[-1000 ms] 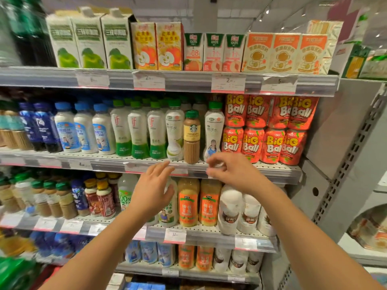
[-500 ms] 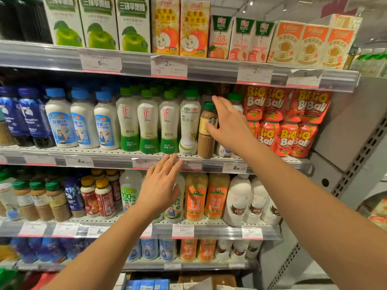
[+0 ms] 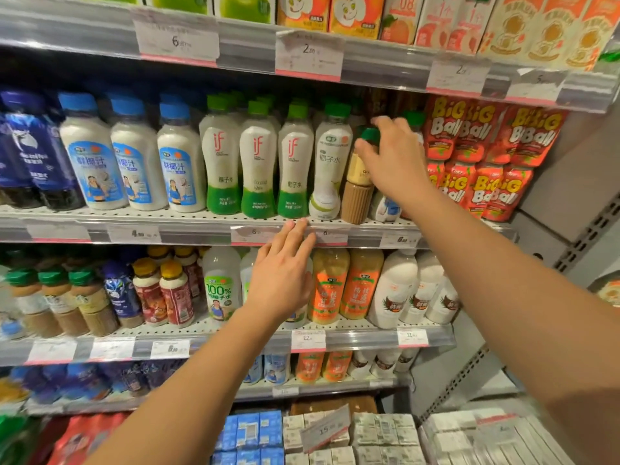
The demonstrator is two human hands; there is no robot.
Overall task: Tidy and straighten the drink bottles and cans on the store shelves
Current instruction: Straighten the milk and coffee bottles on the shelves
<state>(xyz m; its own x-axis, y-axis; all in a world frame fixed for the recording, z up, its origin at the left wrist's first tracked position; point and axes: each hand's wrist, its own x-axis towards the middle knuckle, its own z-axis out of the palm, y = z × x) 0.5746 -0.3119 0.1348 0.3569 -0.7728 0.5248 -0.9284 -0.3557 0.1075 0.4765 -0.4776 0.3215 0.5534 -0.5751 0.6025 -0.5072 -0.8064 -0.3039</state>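
A small brown coffee bottle [image 3: 357,199] with a green cap stands on the middle shelf [image 3: 188,226], between a white coconut-water bottle [image 3: 330,166] and red Big Ball pouches [image 3: 483,156]. My right hand [image 3: 392,159] grips this coffee bottle around its neck and upper label. My left hand [image 3: 281,273] is raised with straight fingers, its fingertips touching the front rail of the middle shelf. A row of white and green "if" bottles [image 3: 258,162] stands left of the coffee bottle.
Blue-capped white milk bottles [image 3: 134,156] and dark blue bottles [image 3: 30,152] fill the middle shelf's left. Juice cartons [image 3: 436,21] line the top shelf. Orange bottles [image 3: 345,286] and white bottles [image 3: 392,290] stand on the lower shelf. Boxes [image 3: 369,437] lie below.
My right hand rose from the shelf edge to the coffee bottle and closed around its top. My left hand lifted from the lower bottles to the middle shelf rail. The view moved closer.
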